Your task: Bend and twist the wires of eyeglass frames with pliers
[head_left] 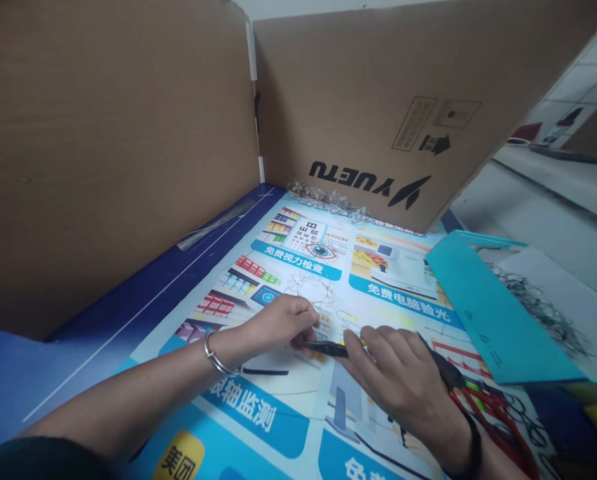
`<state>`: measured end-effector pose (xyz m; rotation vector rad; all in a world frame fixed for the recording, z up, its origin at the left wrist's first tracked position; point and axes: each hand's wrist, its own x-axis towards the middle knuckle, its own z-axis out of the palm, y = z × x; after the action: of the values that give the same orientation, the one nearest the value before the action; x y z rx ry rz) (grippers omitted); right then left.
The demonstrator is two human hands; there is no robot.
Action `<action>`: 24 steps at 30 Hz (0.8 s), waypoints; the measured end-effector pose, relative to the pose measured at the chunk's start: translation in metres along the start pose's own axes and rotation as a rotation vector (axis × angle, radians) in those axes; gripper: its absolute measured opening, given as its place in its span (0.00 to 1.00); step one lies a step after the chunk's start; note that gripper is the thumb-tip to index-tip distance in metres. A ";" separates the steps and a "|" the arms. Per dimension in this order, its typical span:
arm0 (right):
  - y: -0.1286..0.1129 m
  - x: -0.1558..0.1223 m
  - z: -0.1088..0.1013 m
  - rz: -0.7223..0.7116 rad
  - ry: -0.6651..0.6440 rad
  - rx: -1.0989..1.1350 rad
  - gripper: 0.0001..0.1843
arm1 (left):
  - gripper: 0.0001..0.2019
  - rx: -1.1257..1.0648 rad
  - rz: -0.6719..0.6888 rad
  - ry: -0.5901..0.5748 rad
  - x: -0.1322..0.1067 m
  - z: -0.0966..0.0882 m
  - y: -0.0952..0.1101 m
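My right hand (398,373) is closed around dark pliers (328,348), whose jaws point left. The tip of the pliers reaches the fingers of my left hand (283,323). That left hand, with a silver bangle at its wrist, is closed in a pinch; what lies between its fingertips is too small or hidden to make out. Just beyond it, a loose coil of thin wire (311,288) rests on the printed poster sheet (303,407).
Cardboard panels (128,167) stand along the left and back. Tangled wire bits (323,195) lie at the back panel's foot. On the right are a turquoise folder (498,313) holding a wire heap (533,303), and red-handled tools (498,427). Clear strips (216,225) lie left.
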<state>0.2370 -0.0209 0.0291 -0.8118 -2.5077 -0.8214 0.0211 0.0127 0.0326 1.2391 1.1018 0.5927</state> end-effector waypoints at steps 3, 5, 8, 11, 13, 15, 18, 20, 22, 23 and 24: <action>-0.002 0.000 0.001 -0.014 0.005 -0.027 0.13 | 0.13 -0.058 -0.021 -0.048 -0.001 0.002 0.000; -0.002 0.000 0.001 -0.012 0.013 -0.030 0.13 | 0.13 -0.063 -0.025 -0.066 -0.002 0.003 0.001; -0.003 0.000 0.001 -0.013 0.014 -0.021 0.14 | 0.14 -0.083 -0.034 -0.093 -0.002 0.004 0.001; -0.003 0.000 0.001 -0.010 0.018 -0.009 0.13 | 0.15 -0.115 -0.042 -0.106 -0.002 0.005 -0.001; -0.003 0.000 0.000 -0.012 0.017 -0.005 0.13 | 0.15 -0.133 -0.047 -0.109 -0.002 0.005 -0.002; -0.003 0.000 0.000 -0.012 0.020 -0.005 0.12 | 0.16 -0.148 -0.048 -0.113 -0.002 0.005 -0.003; -0.003 0.000 0.000 -0.014 0.027 -0.007 0.12 | 0.17 -0.153 -0.046 -0.125 -0.002 0.005 -0.004; -0.003 -0.001 0.001 -0.021 0.025 -0.008 0.12 | 0.17 -0.148 -0.049 -0.135 -0.002 0.004 -0.004; -0.003 -0.001 0.001 -0.025 0.026 -0.007 0.12 | 0.17 -0.150 -0.048 -0.140 -0.001 0.004 -0.005; -0.003 -0.001 0.002 -0.027 0.029 -0.004 0.12 | 0.17 -0.153 -0.048 -0.141 -0.001 0.004 -0.005; -0.003 -0.002 0.002 -0.030 0.033 -0.001 0.12 | 0.17 -0.157 -0.051 -0.141 0.000 0.004 -0.005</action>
<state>0.2357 -0.0225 0.0254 -0.7560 -2.4962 -0.8395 0.0237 0.0090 0.0277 1.0970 0.9482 0.5339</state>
